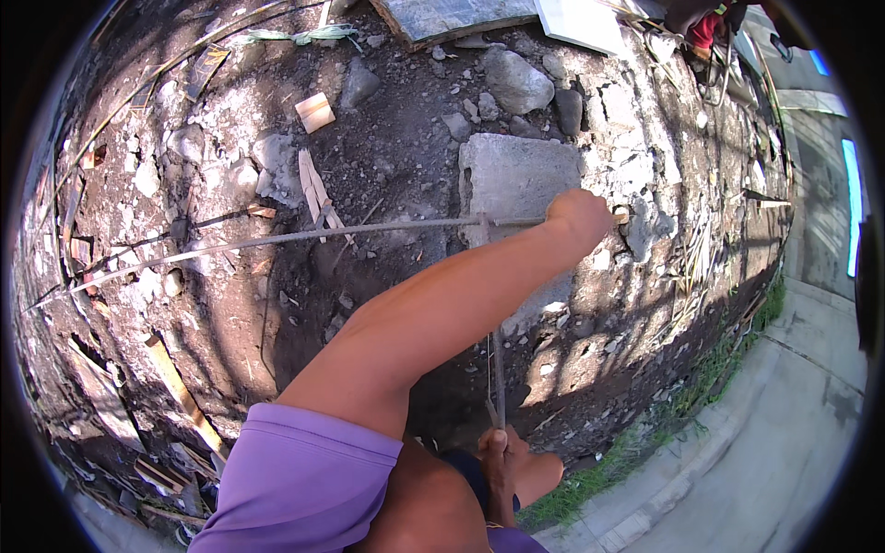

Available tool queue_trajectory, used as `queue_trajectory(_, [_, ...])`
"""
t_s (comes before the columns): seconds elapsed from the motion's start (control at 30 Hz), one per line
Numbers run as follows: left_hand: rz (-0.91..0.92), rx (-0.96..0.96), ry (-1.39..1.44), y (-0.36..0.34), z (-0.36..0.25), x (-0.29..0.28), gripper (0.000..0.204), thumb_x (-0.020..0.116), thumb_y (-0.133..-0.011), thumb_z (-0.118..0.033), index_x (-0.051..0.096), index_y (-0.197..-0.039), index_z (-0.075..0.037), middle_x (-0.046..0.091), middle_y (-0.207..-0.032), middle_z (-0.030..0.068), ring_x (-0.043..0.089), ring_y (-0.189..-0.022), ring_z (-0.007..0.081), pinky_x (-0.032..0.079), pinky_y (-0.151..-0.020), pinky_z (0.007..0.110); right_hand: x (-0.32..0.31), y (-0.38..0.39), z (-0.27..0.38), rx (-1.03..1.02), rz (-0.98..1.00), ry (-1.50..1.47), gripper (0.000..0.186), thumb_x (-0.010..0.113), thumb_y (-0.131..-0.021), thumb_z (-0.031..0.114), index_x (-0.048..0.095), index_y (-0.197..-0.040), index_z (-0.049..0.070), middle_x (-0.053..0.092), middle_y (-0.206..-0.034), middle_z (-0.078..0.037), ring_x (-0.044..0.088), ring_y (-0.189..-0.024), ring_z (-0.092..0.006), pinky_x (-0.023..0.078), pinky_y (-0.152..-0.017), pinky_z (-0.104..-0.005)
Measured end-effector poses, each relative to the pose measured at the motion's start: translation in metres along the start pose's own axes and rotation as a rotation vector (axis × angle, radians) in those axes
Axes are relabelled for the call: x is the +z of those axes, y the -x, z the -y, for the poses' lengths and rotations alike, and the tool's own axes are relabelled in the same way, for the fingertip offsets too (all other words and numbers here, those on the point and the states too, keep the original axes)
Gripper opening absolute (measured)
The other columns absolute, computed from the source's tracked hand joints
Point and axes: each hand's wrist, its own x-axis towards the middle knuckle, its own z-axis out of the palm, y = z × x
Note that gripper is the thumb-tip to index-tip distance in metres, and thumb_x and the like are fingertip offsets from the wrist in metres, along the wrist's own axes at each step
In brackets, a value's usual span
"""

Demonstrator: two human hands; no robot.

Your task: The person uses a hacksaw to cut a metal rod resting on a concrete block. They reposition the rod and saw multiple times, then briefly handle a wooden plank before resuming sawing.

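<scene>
My left hand (pixel 577 221) is closed around the right end of a long, grey ribbed steel rod (pixel 277 241), which stretches leftward across the dirt. The rod crosses a second, upright-running metal bar (pixel 498 369) over a rough concrete block (pixel 516 166). My right hand (pixel 501 447) grips the lower end of that second bar, near my body. My left forearm, with a purple sleeve above it, hides part of the block and bar.
Rubble, rocks (pixel 516 83), wood scraps (pixel 313 112) and dry strips surround the block. Grey boards (pixel 442 18) lie behind it. Part of another person (pixel 705 28) shows at upper right. A concrete pavement (pixel 784 415) edged with grass runs along the right.
</scene>
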Motion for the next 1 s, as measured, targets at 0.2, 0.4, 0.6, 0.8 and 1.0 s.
queue_trajectory(0.2, [-0.55, 0.011, 0.207, 0.012, 0.033, -0.115, 0.018, 0.064, -0.084, -0.008, 0.078, -0.091, 0.001, 0.07, -0.073, 0.0195, 0.073, -0.07, 0.0342, 0.061, -0.069, 0.046, 0.0, 0.037, -0.02, -0.075, 0.018, -0.066, 0.065, 0.052, -0.105, 0.058, 0.059, -0.068, 0.005, 0.056, -0.057, -0.003, 0.055, -0.052, -0.0125, 0.041, -0.05, -0.0321])
queue_trajectory(0.4, [-0.947, -0.135, -0.049, 0.09, 0.175, -0.163, 0.027, 0.063, -0.099, -0.025, 0.077, -0.1, -0.003, 0.068, -0.069, 0.017, 0.068, -0.064, 0.0334, 0.055, -0.066, 0.043, 0.018, 0.024, -0.002, -0.069, -0.077, -0.231, 0.076, 0.043, -0.105, 0.066, 0.06, -0.068, 0.001, 0.06, -0.058, -0.007, 0.063, -0.056, -0.018, 0.049, -0.054, -0.0336])
queue_trajectory(0.6, [-0.531, -0.385, -0.07, 0.146, 0.259, -0.064, 0.026, 0.066, -0.099, -0.027, 0.078, -0.113, -0.009, 0.071, -0.1, 0.0202, 0.071, -0.091, 0.0391, 0.055, -0.085, 0.048, 0.028, -0.008, 0.005, -0.151, -0.196, -0.39, 0.067, 0.049, -0.106, 0.057, 0.057, -0.067, 0.002, 0.06, -0.06, -0.007, 0.063, -0.056, -0.0174, 0.05, -0.055, -0.0326])
queue_trajectory(0.8, [-0.634, -0.303, -0.043, 0.138, 0.269, -0.051, 0.023, 0.067, -0.097, -0.022, 0.079, -0.113, -0.01, 0.072, -0.099, 0.0186, 0.071, -0.088, 0.0384, 0.056, -0.082, 0.048, 0.023, -0.011, 0.004, -0.137, -0.225, -0.343, 0.078, 0.043, -0.104, 0.065, 0.057, -0.067, -0.002, 0.055, -0.056, -0.008, 0.06, -0.053, -0.0206, 0.054, -0.057, -0.0367])
queue_trajectory(1.0, [-0.777, -0.329, -0.45, 0.111, 0.228, -0.068, 0.036, 0.066, -0.099, -0.035, 0.074, -0.126, -0.012, 0.071, -0.109, 0.0204, 0.069, -0.103, 0.0379, 0.053, -0.095, 0.046, 0.02, -0.009, -0.001, -0.127, -0.199, -0.361, 0.076, 0.046, -0.105, 0.063, 0.057, -0.068, -0.002, 0.055, -0.057, -0.008, 0.059, -0.054, -0.0192, 0.053, -0.057, -0.0356])
